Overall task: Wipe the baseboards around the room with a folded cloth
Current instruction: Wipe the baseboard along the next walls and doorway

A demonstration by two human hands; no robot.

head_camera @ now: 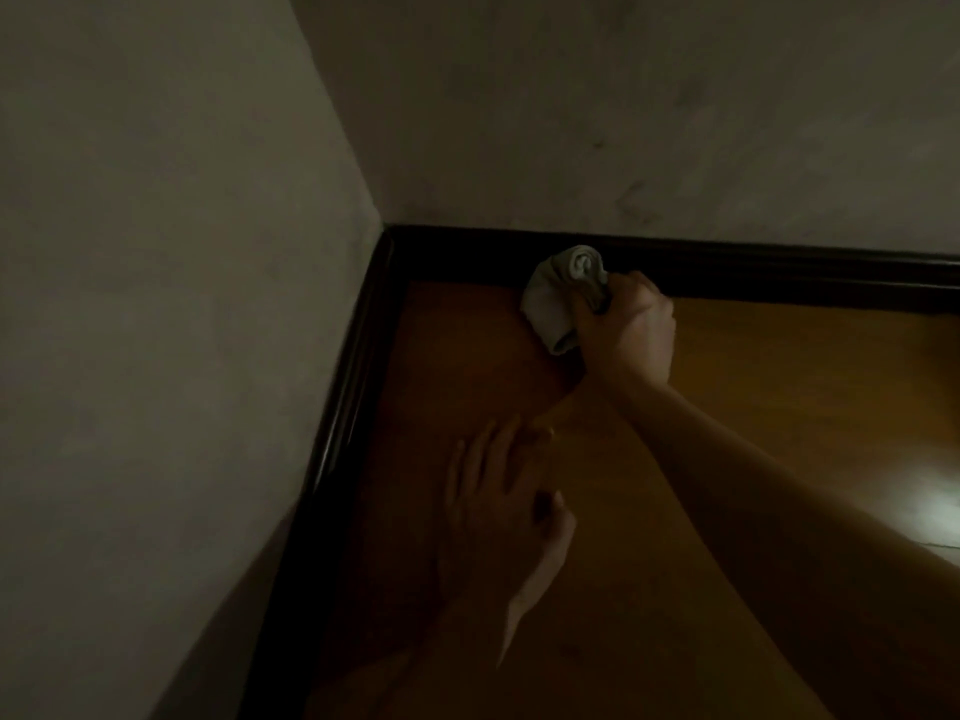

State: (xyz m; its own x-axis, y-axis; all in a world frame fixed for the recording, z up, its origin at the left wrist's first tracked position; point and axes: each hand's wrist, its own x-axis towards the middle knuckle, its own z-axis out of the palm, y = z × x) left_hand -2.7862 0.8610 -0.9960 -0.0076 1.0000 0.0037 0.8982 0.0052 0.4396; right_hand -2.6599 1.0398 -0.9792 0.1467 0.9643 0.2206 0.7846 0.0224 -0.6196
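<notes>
- Baseboard (753,270), dark and glossy, runs along the foot of the far wall (623,96). A left baseboard (350,392) follows the left wall (156,252), and the two meet at the corner.
- Cloth (550,298), pale grey and bunched into a loose roll, sits at the far baseboard near the corner, to its right. Its upper roll touches the baseboard's face and its lower end hangs down over the floor (779,387). In this dim light I cannot tell whether that end touches the floor.
- Right hand (628,330) grips the cloth from the right, fingers curled tight round its gathered end and knuckles close to the baseboard. The forearm reaches in from the lower right edge.
- Left hand (498,506) lies flat on the floor, near the left baseboard but apart from it. Its fingers are straight and slightly spread, pointing towards the corner, with the thumb out to the right. It holds nothing.
- Floor is orange-brown wood, with a bright glare (935,498) at its right edge.
</notes>
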